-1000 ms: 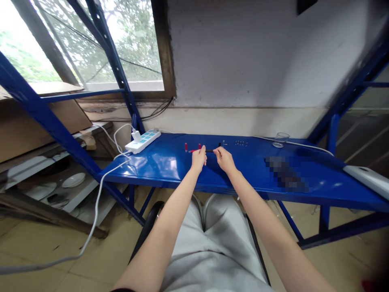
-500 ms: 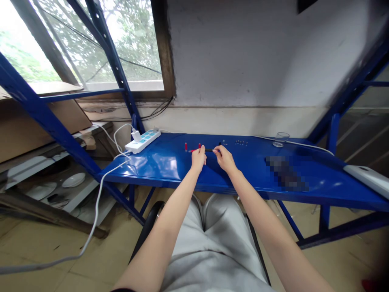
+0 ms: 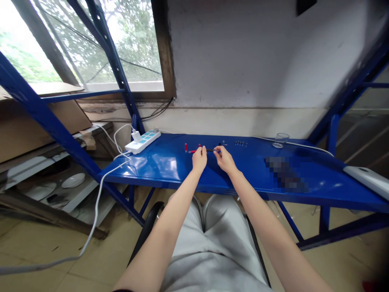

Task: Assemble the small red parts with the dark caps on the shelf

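Both my hands reach out over the blue metal shelf (image 3: 170, 166). My left hand (image 3: 199, 158) is closed around a thin tool with a red handle and a dark shaft (image 3: 209, 151), held level. My right hand (image 3: 224, 158) pinches the shaft's other end with its fingertips. Two small red pieces (image 3: 186, 147) stand on the shelf just behind my left hand. A row of several tiny dark parts (image 3: 240, 142) lies behind my right hand.
A white power strip (image 3: 142, 140) with a plugged-in charger and white cable sits at the shelf's left rear. A clear glass (image 3: 280, 139) stands at the right rear, a white device (image 3: 366, 177) at the far right. Blue rack posts flank the shelf.
Both hands stay on the thin tool almost in place; my right fingertips have shifted slightly along the shaft.
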Demonstrator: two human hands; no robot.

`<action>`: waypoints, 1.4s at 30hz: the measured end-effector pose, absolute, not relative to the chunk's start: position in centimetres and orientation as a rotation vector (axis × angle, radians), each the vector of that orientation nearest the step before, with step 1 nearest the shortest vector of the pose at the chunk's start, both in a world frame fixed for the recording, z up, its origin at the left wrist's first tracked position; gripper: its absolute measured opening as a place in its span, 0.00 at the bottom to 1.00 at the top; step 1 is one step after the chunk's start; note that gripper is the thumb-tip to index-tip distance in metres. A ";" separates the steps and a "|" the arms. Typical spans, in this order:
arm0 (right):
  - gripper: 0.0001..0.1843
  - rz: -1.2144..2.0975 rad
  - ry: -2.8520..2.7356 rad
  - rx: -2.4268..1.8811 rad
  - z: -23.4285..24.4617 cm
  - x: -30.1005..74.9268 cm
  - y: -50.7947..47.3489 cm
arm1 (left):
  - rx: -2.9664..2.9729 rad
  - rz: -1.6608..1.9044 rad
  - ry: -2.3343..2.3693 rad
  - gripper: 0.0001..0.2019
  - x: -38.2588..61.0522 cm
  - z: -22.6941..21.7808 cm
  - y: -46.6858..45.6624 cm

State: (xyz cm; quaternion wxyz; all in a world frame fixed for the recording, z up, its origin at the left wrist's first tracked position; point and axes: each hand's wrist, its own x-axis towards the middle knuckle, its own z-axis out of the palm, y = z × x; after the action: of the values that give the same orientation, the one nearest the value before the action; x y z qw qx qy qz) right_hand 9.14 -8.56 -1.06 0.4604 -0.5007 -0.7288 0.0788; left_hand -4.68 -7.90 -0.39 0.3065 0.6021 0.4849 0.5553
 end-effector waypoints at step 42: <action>0.13 0.490 -1.791 -1.102 -1.6 9.0 -7.8 | 1.928 1.462 1.270 0.10 -4.6 -1.2 -7.4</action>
State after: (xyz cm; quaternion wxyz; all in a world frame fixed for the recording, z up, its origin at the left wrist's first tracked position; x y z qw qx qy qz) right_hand 9.03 -7.77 -1.64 0.4719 -0.4499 -0.7314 0.2000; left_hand -4.64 -7.35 -1.19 0.2030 0.6907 0.4552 0.5239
